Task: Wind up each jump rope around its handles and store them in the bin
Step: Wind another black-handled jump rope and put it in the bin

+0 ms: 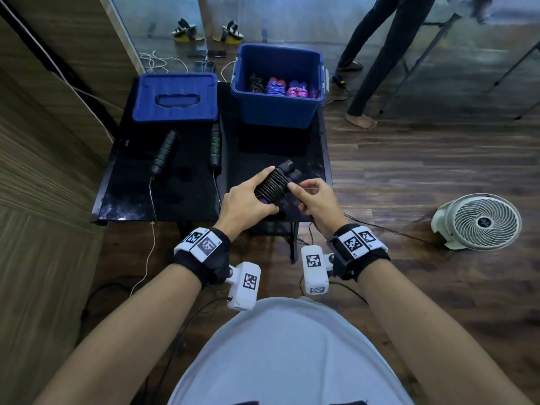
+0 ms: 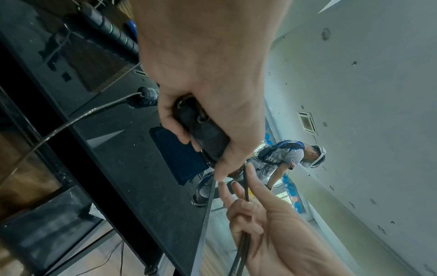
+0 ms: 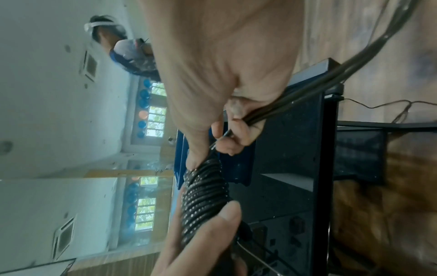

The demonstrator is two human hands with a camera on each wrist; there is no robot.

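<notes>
My left hand point(image 1: 248, 197) grips a pair of black jump-rope handles point(image 1: 287, 171) with dark cord wound round them in tight coils point(image 1: 271, 185); the coils point(image 3: 203, 194) fill the middle of the right wrist view. My right hand point(image 1: 314, 194) pinches the loose end of the cord point(image 3: 260, 114) just right of the bundle. A second rope lies unwound on the black table point(image 1: 175, 197), its two green-ringed black handles point(image 1: 163, 152) point(image 1: 215, 149) side by side. The open blue bin point(image 1: 277, 109) at the table's back right holds several wound ropes point(image 1: 276, 87).
The bin's blue lid point(image 1: 175, 97) lies at the table's back left. A white floor fan point(image 1: 479, 223) stands on the wood floor to the right. Another person's legs point(image 1: 371, 68) are behind the table. Cables trail on the floor near the table legs.
</notes>
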